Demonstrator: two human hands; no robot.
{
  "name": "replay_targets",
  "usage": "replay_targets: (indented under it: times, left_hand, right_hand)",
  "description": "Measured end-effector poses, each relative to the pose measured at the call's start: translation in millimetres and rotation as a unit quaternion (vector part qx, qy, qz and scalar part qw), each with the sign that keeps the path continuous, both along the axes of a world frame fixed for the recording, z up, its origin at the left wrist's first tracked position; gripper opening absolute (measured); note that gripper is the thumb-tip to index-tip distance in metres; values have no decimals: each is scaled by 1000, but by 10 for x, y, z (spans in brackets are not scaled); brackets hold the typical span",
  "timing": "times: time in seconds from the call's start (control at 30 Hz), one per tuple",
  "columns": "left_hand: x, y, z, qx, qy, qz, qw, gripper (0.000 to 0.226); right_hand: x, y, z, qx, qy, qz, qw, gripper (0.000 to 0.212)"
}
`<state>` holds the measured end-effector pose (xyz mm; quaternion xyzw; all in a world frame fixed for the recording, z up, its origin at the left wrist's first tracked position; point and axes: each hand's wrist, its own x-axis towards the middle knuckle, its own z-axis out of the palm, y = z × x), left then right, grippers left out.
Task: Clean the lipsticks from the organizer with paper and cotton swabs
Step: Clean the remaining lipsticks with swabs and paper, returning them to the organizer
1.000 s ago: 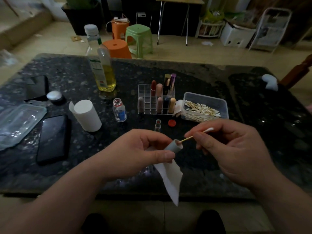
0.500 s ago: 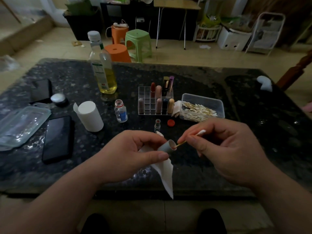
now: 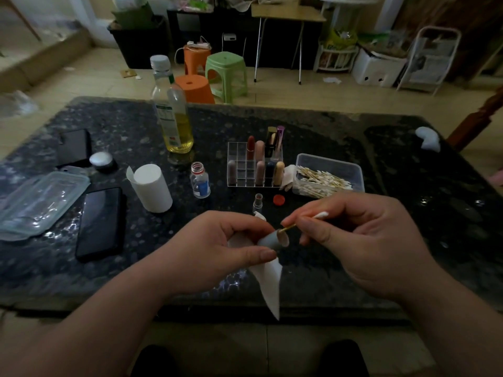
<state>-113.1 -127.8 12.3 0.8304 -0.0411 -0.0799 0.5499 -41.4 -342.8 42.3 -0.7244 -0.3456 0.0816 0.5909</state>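
Observation:
My left hand (image 3: 217, 248) grips a grey lipstick cap (image 3: 272, 240) together with a white piece of paper (image 3: 269, 281) that hangs down below it. My right hand (image 3: 359, 240) pinches a cotton swab (image 3: 304, 221), whose lower tip is inside the cap's open end. Behind the hands stands the clear organizer (image 3: 241, 170) with several lipsticks (image 3: 260, 152) upright in its cells. A clear box of cotton swabs (image 3: 328, 176) sits to its right.
On the dark stone table (image 3: 353, 137) stand a roll of paper (image 3: 152, 187), a small glass bottle (image 3: 200, 180), a tall bottle of yellow liquid (image 3: 172, 112), a red cap (image 3: 279, 200), a small clear tube (image 3: 258, 203), a phone (image 3: 99, 221) and a clear lid (image 3: 38, 202).
The right hand has moved the swab toward the cap, and its tip has gone from outside the opening into it. The left hand tilted the cap slightly.

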Motion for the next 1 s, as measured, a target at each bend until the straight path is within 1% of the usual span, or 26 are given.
replay_targets:
  times: [0.13,0.27,0.33,0.43,0.53,0.6,0.63,0.7,0.77,0.83,1.0]
  left_hand:
    - [-11,23,9,9,3,1,1000,27]
    - [-28,6,-10,11,-22,19,1000,26]
    - [-29,-13,-13,15,-33,21,999,25]
    - [-30,-40,-12,25,-39,14,999,25]
    - [-25,-61,-4,29,-35,3,999,29]
    - [-27,-69,7,28,-32,-5,999,29]
    - [-31,-68,12,27,-29,-7,999,29]
    - [-36,-65,15,17,-24,-10,1000,28]
    - [-43,-72,17,8,-25,-14,1000,28]
    - [-50,-83,20,5,-40,-11,999,26]
    - [-57,-100,7,34,-76,3,997,25]
  right_hand:
    - [13,-38,-15,-35,-58,-14,998,14]
    - [7,-65,-11,-55,-45,-13,997,3]
    - [7,-82,12,-58,-16,-8,998,6]
    - [0,-103,44,-36,64,20,997,8]
    - [-11,-114,42,-7,94,39,995,5]
    - [-23,-110,37,6,70,33,997,12]
    - [-24,-109,26,-1,29,22,999,13]
    - [-18,-116,-5,-32,-69,0,997,8]
    - [-9,-140,-24,-57,-114,-11,992,6]
    - [-6,-165,-20,-60,-106,-11,992,4]
    - [-31,-173,37,-38,-31,18,999,4]
